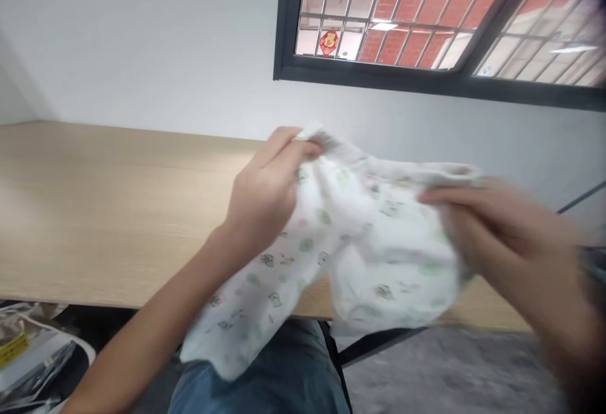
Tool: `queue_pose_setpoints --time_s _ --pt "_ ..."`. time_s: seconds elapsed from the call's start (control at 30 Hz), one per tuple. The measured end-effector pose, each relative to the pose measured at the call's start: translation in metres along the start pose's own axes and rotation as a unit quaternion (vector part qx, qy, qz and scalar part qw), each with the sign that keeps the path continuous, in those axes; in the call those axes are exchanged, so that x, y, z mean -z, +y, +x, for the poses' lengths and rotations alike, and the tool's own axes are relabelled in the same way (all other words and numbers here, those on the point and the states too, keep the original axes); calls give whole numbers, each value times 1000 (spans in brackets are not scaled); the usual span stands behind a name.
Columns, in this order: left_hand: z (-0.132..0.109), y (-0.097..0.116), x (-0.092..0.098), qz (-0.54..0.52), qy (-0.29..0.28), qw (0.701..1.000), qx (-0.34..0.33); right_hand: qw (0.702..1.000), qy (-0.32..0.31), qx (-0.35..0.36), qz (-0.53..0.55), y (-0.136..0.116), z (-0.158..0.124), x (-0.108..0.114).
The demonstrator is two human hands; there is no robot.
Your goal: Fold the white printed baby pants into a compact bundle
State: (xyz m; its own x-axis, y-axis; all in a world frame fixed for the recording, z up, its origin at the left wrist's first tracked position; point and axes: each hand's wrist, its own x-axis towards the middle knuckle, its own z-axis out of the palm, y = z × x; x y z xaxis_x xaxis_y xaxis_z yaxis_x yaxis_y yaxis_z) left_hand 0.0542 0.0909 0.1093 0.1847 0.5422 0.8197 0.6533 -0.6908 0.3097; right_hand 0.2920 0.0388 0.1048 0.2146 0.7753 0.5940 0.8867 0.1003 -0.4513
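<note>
Small white pants (307, 231) with a green and pink print hang in the air between my hands, in front of the table. My left hand (269, 180) is closed on one end of the waistband. The other end is pinched by my right hand (497, 224), which is smeared by motion. One leg of the pants slants down to the left past the table's front edge; the other hangs bunched under my right hand. Some of the cloth behind my left forearm is hidden.
A light wooden table (118, 212) runs along a white wall (165, 41). Above it at the right is a dark-framed window (369, 64) with metal bars. Below the table's left front edge lie plastic-wrapped things (33, 357). The floor (435, 370) is grey.
</note>
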Motion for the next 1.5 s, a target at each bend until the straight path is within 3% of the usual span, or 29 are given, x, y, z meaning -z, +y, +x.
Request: queue_pose_setpoints --time_s 0.07,0.13,0.2,0.3,0.43,0.6,0.73,0.87,1.0,1.07,1.13,1.2,1.27,1.37,1.43,1.5 --pt "-12 -27 0 82 -75 993 38 984 -69 159 51 -4 23 -33" --pt "-29 -56 -6 181 -178 965 70 957 -158 234 68 0 38 -75" --pt "-48 -86 -15 263 -272 922 87 931 -260 255 32 6 44 -118" --pt "-69 -122 -33 307 -350 881 88 892 -357 260 -94 12 45 -170" --pt "-68 -152 -60 318 -374 866 93 880 -353 250 -197 10 51 -205" --pt "-36 -178 -93 328 -358 867 116 886 -322 218 -252 9 81 -231" --pt "-17 -188 -104 324 -345 873 118 893 -305 191 -270 16 102 -244" --pt "-18 -179 -97 311 -340 881 105 905 -288 208 -233 13 97 -238" --pt "-39 -149 -73 274 -378 880 83 890 -313 304 -131 -20 68 -227" --pt "-57 -127 -55 255 -403 876 68 855 -352 380 -37 -44 49 -226" --pt "-82 -104 -35 245 -415 875 46 798 -404 444 51 -65 32 -231" --pt "-113 -80 -16 243 -420 874 31 766 -442 462 73 -80 22 -242" --pt "-148 -58 -2 260 -392 882 31 789 -440 427 34 -87 21 -257" --pt "-194 -33 10 309 -219 925 -20 839 -413 355 -2 -89 34 -279" --pt "-210 -25 16 310 -157 936 -56 850 -415 325 -4 -88 48 -287" --pt "-209 -23 22 292 -151 943 -60 849 -431 305 4 -82 61 -286"
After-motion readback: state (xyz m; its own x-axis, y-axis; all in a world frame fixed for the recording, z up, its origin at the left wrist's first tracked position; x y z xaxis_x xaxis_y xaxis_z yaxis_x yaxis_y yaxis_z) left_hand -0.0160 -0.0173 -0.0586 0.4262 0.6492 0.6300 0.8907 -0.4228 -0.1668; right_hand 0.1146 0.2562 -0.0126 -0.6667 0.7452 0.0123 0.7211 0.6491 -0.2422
